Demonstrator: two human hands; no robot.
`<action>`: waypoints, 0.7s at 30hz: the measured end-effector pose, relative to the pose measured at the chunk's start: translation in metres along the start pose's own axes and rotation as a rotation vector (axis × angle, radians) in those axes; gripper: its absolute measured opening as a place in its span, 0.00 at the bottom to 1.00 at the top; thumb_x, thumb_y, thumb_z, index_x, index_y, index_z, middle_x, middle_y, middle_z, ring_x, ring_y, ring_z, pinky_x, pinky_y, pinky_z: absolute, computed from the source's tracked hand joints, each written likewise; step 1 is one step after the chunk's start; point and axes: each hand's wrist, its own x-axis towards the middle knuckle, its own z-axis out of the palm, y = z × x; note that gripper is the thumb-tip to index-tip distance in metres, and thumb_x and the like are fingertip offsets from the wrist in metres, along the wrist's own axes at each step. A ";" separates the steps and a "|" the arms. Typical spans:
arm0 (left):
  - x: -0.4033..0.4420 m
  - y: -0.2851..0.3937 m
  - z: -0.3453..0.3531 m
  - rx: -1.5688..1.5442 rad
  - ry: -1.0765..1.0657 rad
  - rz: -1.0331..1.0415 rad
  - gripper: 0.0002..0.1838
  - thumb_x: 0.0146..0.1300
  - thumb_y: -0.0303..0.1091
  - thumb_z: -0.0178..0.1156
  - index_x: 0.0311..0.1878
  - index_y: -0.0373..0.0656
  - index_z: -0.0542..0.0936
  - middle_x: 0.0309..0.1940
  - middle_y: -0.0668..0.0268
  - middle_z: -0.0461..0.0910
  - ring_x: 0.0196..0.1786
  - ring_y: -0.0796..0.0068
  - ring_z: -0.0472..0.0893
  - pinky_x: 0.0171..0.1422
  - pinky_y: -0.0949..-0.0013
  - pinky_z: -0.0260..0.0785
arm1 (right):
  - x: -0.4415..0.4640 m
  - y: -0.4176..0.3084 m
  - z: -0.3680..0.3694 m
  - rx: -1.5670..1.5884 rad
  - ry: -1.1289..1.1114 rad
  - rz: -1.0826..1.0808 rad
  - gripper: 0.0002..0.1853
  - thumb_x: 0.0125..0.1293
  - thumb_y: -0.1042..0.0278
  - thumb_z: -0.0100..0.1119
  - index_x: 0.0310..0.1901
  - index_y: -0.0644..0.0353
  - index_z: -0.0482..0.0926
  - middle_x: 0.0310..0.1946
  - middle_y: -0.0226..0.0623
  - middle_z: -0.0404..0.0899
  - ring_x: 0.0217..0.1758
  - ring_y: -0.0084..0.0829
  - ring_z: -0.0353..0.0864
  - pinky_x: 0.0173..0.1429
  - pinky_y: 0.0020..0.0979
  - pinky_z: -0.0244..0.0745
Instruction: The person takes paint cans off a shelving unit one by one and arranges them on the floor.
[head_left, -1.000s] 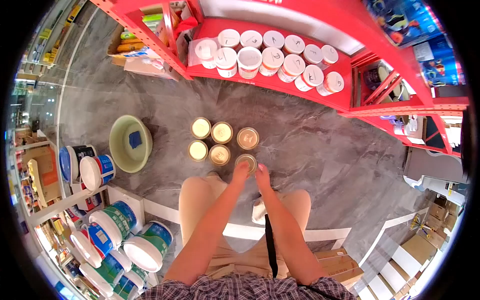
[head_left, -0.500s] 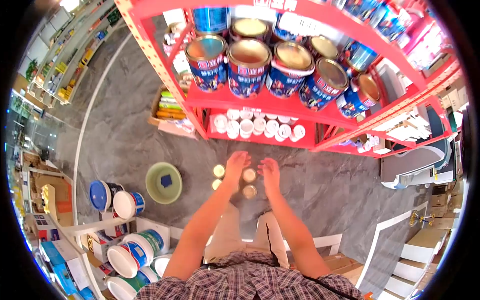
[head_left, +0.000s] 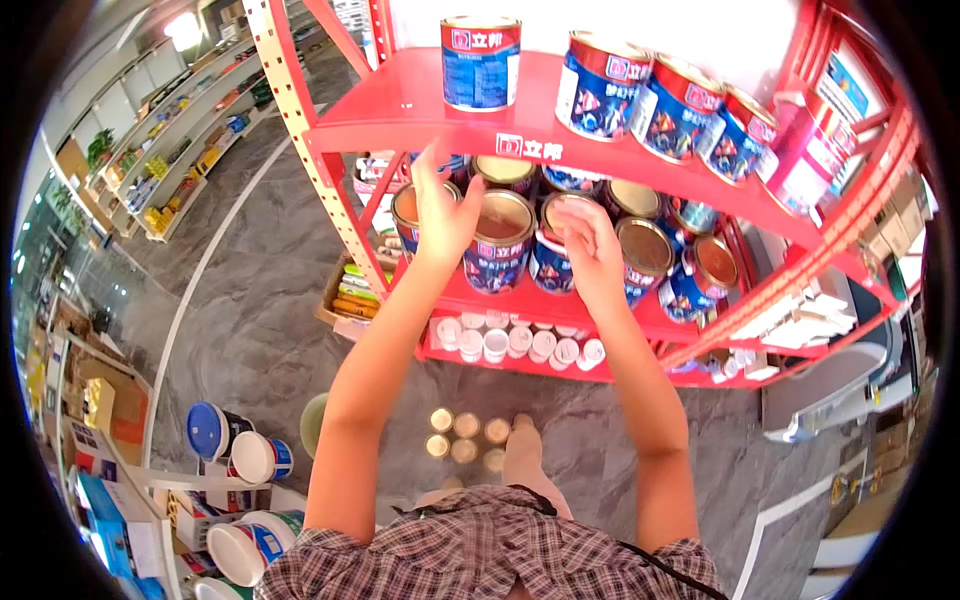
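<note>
My left hand [head_left: 445,210] is raised with its fingers apart, in front of the red shelf's edge and the middle row of cans. It holds nothing. My right hand [head_left: 588,240] is up too, fingers loosely bent and empty, in front of the middle-tier cans. Between the hands stands a blue can with a brownish top [head_left: 499,240]. On the upper tier [head_left: 400,100] a blue can [head_left: 481,65] stands alone at the left, and more blue cans [head_left: 603,85] stand to the right. Several small round tins [head_left: 465,425] sit on the floor by my feet.
White tubs [head_left: 495,345] line the bottom shelf. A green basin [head_left: 314,425] is partly hidden behind my left arm. White buckets [head_left: 253,458] stand at the lower left. A carton of packets [head_left: 350,300] sits beside the rack's left post [head_left: 300,120].
Both hands have left the floor tins and risen, empty, to the shelf. The view has tilted up, so the upper shelf tier now shows and the tins appear lower.
</note>
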 end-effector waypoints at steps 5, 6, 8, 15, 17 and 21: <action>0.089 0.008 0.047 0.277 0.152 0.019 0.58 0.40 0.39 0.75 0.67 0.29 0.46 0.64 0.37 0.50 0.68 0.43 0.53 0.71 0.53 0.50 | 0.079 -0.010 0.003 -0.024 -0.128 -0.079 0.26 0.61 0.82 0.49 0.62 0.64 0.59 0.61 0.47 0.64 0.66 0.37 0.64 0.65 0.33 0.64; 0.102 0.007 0.056 0.303 0.159 -0.008 0.60 0.39 0.40 0.76 0.68 0.29 0.45 0.65 0.35 0.48 0.69 0.41 0.52 0.72 0.53 0.49 | 0.091 -0.007 0.004 -0.039 -0.131 -0.076 0.27 0.60 0.82 0.49 0.63 0.65 0.58 0.61 0.48 0.63 0.66 0.38 0.63 0.65 0.33 0.64; 0.125 0.001 0.072 0.345 0.179 -0.064 0.65 0.35 0.46 0.77 0.68 0.30 0.42 0.66 0.32 0.45 0.69 0.38 0.51 0.72 0.50 0.48 | 0.108 -0.005 0.003 0.030 -0.152 -0.086 0.27 0.60 0.82 0.49 0.63 0.65 0.59 0.62 0.48 0.63 0.67 0.38 0.63 0.65 0.35 0.64; 0.158 -0.015 0.096 0.345 0.297 -0.104 0.64 0.33 0.45 0.77 0.69 0.36 0.44 0.61 0.40 0.57 0.62 0.42 0.63 0.65 0.47 0.57 | 0.120 0.015 -0.008 0.043 -0.144 -0.053 0.25 0.60 0.84 0.46 0.61 0.65 0.59 0.60 0.48 0.64 0.66 0.38 0.64 0.64 0.34 0.65; 0.156 -0.020 0.096 0.399 0.334 -0.091 0.63 0.33 0.43 0.77 0.69 0.38 0.45 0.56 0.43 0.61 0.58 0.43 0.65 0.62 0.47 0.60 | 0.120 0.019 -0.010 0.118 -0.136 -0.006 0.24 0.61 0.85 0.46 0.60 0.65 0.59 0.60 0.48 0.64 0.66 0.38 0.65 0.63 0.33 0.66; 0.148 -0.008 0.082 0.361 0.312 -0.101 0.62 0.31 0.42 0.77 0.69 0.42 0.48 0.56 0.44 0.60 0.59 0.42 0.62 0.63 0.48 0.58 | 0.120 0.014 -0.009 0.133 -0.152 0.006 0.26 0.59 0.87 0.42 0.61 0.62 0.58 0.60 0.47 0.64 0.64 0.37 0.66 0.62 0.33 0.65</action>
